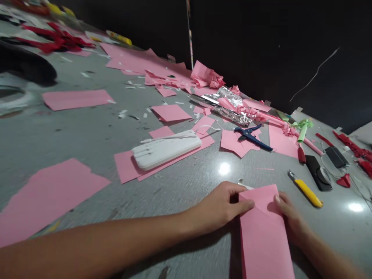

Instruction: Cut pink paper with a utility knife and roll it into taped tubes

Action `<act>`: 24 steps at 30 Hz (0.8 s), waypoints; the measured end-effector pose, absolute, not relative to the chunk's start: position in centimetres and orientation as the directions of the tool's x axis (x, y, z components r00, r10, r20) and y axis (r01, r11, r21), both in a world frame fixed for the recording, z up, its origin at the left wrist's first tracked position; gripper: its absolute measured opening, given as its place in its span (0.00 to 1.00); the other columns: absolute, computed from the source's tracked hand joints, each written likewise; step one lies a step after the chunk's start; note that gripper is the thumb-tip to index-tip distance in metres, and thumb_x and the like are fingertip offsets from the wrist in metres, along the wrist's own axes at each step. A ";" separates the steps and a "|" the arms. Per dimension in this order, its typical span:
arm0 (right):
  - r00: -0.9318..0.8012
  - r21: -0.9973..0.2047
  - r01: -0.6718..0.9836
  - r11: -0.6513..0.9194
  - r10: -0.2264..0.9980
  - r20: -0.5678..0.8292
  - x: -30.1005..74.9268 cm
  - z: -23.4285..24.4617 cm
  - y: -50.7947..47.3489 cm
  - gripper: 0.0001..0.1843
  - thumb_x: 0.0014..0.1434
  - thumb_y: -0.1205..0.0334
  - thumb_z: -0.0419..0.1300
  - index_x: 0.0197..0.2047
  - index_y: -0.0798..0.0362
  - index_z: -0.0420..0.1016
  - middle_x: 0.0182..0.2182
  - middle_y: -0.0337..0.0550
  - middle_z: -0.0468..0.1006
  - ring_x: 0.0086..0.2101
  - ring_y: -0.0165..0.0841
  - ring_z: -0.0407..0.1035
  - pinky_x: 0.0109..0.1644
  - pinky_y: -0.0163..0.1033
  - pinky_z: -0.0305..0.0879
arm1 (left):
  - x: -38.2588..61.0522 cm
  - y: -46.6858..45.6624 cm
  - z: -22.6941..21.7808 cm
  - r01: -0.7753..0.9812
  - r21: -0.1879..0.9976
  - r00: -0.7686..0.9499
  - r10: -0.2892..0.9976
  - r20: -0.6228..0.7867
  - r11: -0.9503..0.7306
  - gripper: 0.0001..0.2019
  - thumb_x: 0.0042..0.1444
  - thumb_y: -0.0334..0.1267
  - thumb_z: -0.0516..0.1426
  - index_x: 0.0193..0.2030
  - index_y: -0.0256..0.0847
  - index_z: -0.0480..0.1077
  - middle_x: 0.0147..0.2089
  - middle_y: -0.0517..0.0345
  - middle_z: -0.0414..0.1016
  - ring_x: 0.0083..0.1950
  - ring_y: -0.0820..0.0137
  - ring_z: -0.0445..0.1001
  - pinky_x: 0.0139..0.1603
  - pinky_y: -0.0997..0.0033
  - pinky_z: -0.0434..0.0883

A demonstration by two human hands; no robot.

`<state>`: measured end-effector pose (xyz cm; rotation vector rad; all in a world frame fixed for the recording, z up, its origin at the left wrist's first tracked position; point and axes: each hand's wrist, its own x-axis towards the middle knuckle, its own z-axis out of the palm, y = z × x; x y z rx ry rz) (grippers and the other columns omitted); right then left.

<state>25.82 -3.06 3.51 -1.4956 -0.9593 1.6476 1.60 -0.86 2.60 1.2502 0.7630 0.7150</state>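
Between my two hands is a folded strip of pink paper (266, 240), its far end raised toward the middle of the view. My left hand (229, 203) grips its left edge, thumb on top and fingers behind. On the opposite edge my right hand (290, 215) pinches it, thumb on the face and the other fingers mostly hidden behind. A yellow utility knife (306, 192) lies to the right of my right hand. Beyond my left hand, a white glue gun or similar white plastic device (168, 149) rests on pink sheets.
Blue-handled pliers (251, 137) lie on cut pink paper. Crumpled foil (229, 102) and pink scraps run along the dark wall (261, 46). A black phone-like object (318, 172) lies at right. A large pink sheet (52, 197) and a tape roll (14, 97) are at left.
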 end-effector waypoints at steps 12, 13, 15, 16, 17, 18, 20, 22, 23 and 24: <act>-0.375 -0.893 0.089 -0.442 0.815 -0.441 25.6 4.0 -3.0 0.26 0.60 0.40 0.77 0.46 0.56 0.89 0.37 0.51 0.88 0.33 0.34 0.80 0.35 0.35 0.73 | 0.7 -0.5 2.8 -0.036 0.949 0.629 0.745 -0.221 0.312 0.22 0.65 0.52 0.63 0.25 0.40 0.69 0.20 0.65 0.65 0.20 0.78 0.60 0.22 0.75 0.55; -0.374 -0.890 0.086 -0.448 0.813 -0.445 25.6 4.1 -3.0 0.26 0.60 0.40 0.77 0.46 0.56 0.89 0.37 0.51 0.88 0.32 0.34 0.80 0.35 0.34 0.73 | 0.7 -0.5 2.8 -0.028 0.948 0.630 0.742 -0.230 0.318 0.22 0.65 0.51 0.63 0.25 0.40 0.69 0.20 0.64 0.66 0.20 0.78 0.61 0.21 0.75 0.56; -0.376 -0.888 0.075 -0.453 0.812 -0.446 25.6 4.2 -3.0 0.25 0.60 0.41 0.78 0.45 0.56 0.90 0.37 0.51 0.88 0.32 0.33 0.79 0.34 0.34 0.72 | 0.7 -0.7 3.1 -0.016 0.943 0.624 0.740 -0.250 0.333 0.21 0.65 0.50 0.63 0.25 0.40 0.69 0.19 0.64 0.67 0.19 0.79 0.62 0.21 0.76 0.58; -0.379 -0.887 0.068 -0.456 0.811 -0.446 25.5 4.2 -3.0 0.24 0.60 0.42 0.78 0.45 0.56 0.90 0.36 0.51 0.88 0.32 0.33 0.79 0.34 0.34 0.72 | 0.7 -0.8 3.2 -0.012 0.938 0.621 0.738 -0.265 0.347 0.21 0.65 0.50 0.63 0.26 0.40 0.69 0.19 0.64 0.67 0.19 0.79 0.62 0.21 0.77 0.58; -0.385 -0.886 0.061 -0.459 0.808 -0.445 25.5 4.2 -3.0 0.24 0.60 0.42 0.78 0.45 0.56 0.90 0.36 0.52 0.88 0.32 0.33 0.79 0.34 0.34 0.72 | 0.7 -0.9 3.3 -0.010 0.931 0.619 0.733 -0.280 0.364 0.20 0.65 0.50 0.63 0.26 0.40 0.69 0.19 0.64 0.68 0.18 0.79 0.62 0.21 0.77 0.59; -0.389 -0.887 0.054 -0.459 0.808 -0.442 25.5 4.2 -3.0 0.24 0.60 0.43 0.78 0.45 0.56 0.90 0.37 0.52 0.89 0.32 0.34 0.79 0.34 0.34 0.72 | 0.7 -1.0 3.4 -0.007 0.924 0.619 0.727 -0.297 0.383 0.20 0.64 0.51 0.63 0.27 0.40 0.69 0.20 0.64 0.68 0.18 0.79 0.63 0.20 0.77 0.59; -0.392 -0.884 0.048 -0.464 0.806 -0.444 25.5 4.2 -3.0 0.23 0.61 0.44 0.77 0.46 0.56 0.90 0.37 0.52 0.89 0.32 0.34 0.80 0.34 0.34 0.73 | 0.7 -1.1 3.5 -0.011 0.910 0.621 0.716 -0.318 0.414 0.20 0.63 0.51 0.64 0.27 0.40 0.69 0.20 0.64 0.69 0.18 0.78 0.64 0.20 0.78 0.60; -0.390 -0.883 0.056 -0.467 0.804 -0.449 25.6 4.2 -3.1 0.22 0.62 0.44 0.77 0.47 0.56 0.90 0.38 0.53 0.89 0.32 0.34 0.80 0.34 0.35 0.73 | 0.7 -1.1 3.5 -0.019 0.907 0.625 0.713 -0.317 0.421 0.20 0.63 0.52 0.64 0.27 0.40 0.69 0.20 0.64 0.69 0.18 0.78 0.64 0.20 0.78 0.61; -0.389 -0.883 0.061 -0.465 0.804 -0.450 25.6 4.2 -3.1 0.22 0.63 0.44 0.77 0.47 0.56 0.90 0.38 0.53 0.89 0.32 0.34 0.80 0.34 0.35 0.73 | 0.7 -1.1 3.5 -0.021 0.908 0.626 0.714 -0.315 0.419 0.20 0.63 0.52 0.64 0.27 0.40 0.69 0.20 0.64 0.69 0.19 0.78 0.64 0.20 0.78 0.61; -0.389 -0.885 0.066 -0.461 0.805 -0.448 25.6 4.2 -3.2 0.22 0.63 0.44 0.76 0.47 0.56 0.90 0.38 0.53 0.89 0.32 0.34 0.80 0.34 0.34 0.73 | 0.7 -1.1 3.5 -0.023 0.909 0.625 0.716 -0.312 0.416 0.20 0.63 0.52 0.64 0.27 0.40 0.69 0.20 0.64 0.69 0.19 0.78 0.64 0.21 0.78 0.61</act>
